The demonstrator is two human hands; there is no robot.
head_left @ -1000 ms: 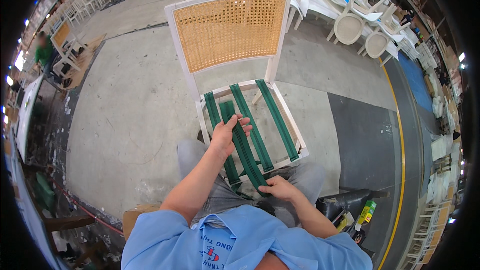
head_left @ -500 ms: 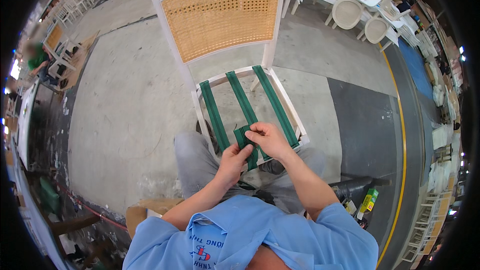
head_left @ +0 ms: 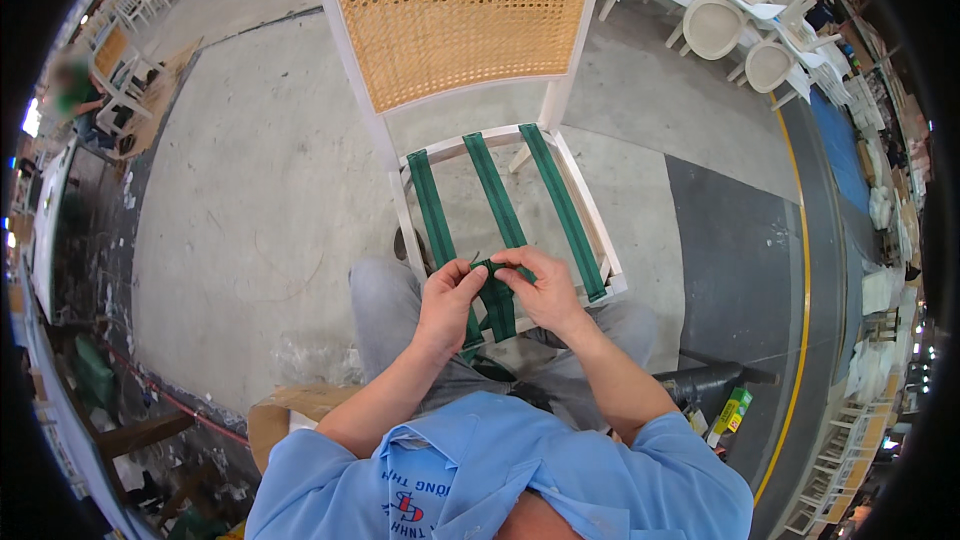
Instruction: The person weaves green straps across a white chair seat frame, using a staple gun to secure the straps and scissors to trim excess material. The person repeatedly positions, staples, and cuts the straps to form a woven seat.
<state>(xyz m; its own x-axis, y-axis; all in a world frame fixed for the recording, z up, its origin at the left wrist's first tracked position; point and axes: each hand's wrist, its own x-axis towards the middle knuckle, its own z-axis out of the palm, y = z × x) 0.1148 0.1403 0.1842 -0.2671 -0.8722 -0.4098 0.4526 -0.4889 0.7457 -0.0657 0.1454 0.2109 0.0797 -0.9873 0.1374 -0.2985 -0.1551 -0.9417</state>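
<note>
Both hands, left (head_left: pixel 447 302) and right (head_left: pixel 541 285), pinch a green strap (head_left: pixel 496 290) at the chair (head_left: pixel 470 90) frame's front, folding its end.

The light is bright, even and diffuse, and shadows on the concrete floor (head_left: pixel 230 200) are soft and weak. The centre is sharp. Toward the black round rim, straight lines bend strongly and details become small and blurred. Small lamps glare at the far edges.

Light blue collared shirt (head_left: pixel 500 480), short sleeves (red-and-blue chest emblem with lettering); grey trousers (head_left: pixel 385 305); forearms and hands bare.
</note>
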